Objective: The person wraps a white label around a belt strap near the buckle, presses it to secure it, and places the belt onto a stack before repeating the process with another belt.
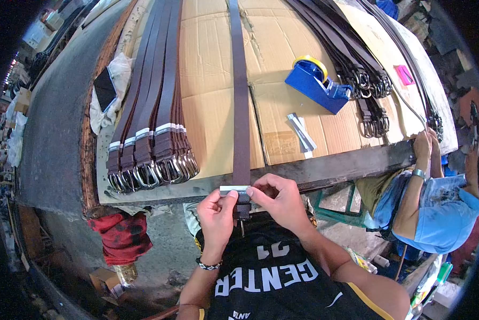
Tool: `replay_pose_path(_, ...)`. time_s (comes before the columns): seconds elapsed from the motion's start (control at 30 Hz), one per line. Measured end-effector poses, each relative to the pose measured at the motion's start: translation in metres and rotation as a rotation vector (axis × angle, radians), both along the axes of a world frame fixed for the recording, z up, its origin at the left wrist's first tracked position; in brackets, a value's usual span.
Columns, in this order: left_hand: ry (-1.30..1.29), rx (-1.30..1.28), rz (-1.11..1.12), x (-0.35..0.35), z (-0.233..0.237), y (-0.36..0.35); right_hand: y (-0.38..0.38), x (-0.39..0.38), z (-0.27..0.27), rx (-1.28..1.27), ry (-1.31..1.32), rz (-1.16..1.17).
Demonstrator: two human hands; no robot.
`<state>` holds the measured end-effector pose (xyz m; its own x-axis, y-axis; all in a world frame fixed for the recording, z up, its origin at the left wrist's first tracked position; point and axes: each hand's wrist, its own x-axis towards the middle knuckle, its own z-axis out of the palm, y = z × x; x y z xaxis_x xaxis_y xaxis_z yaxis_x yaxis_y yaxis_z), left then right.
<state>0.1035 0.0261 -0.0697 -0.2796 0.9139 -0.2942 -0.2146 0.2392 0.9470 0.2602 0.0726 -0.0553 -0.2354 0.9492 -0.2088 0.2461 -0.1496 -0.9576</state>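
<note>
A dark brown belt (pixel 241 106) runs straight down the middle of the cardboard to the table's near edge. Around it near the buckle end sits a white paper label (pixel 234 188). My left hand (pixel 217 213) pinches the label and belt from the left, thumb on the front. From the right, my right hand (pixel 280 200) grips the label's other end between thumb and fingers. The buckle (pixel 243 226) hangs below, close to my shirt. To the left lies a stack of labelled belts (pixel 154 106) with silver buckles.
On the cardboard (pixel 207 80) stand a blue tape dispenser (pixel 316 88) and several loose labels (pixel 302 133). More belts (pixel 351 58) lie at the right, with a pink item (pixel 404 75) nearby. A co-worker in a blue shirt (pixel 442 213) works at the right edge. A red cloth (pixel 121 237) hangs at lower left.
</note>
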Motion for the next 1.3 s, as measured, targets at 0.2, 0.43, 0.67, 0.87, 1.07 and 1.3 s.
replay_pose_path(0.2,-0.008,-0.054,-0.024,-0.003,0.002,-0.001,-0.001,0.0,0.003,0.006,-0.024,-0.047)
replay_pose_path(0.43,0.002,-0.064,-0.026,-0.005,0.005,0.0,0.0,0.001,0.0,-0.008,-0.017,-0.025)
replay_pose_path(0.67,-0.032,-0.11,-0.03,-0.005,0.004,0.0,0.002,0.005,-0.003,-0.003,-0.014,-0.031)
replay_pose_path(0.87,-0.067,-0.081,-0.026,-0.006,0.003,0.0,0.003,0.005,-0.001,-0.048,-0.006,-0.029)
replay_pose_path(1.07,-0.04,-0.065,-0.024,-0.007,0.0,-0.001,-0.003,0.006,0.01,0.089,-0.122,-0.082)
replay_pose_path(1.3,-0.008,-0.056,-0.034,-0.004,0.0,-0.001,-0.005,0.0,0.007,0.096,-0.101,-0.031)
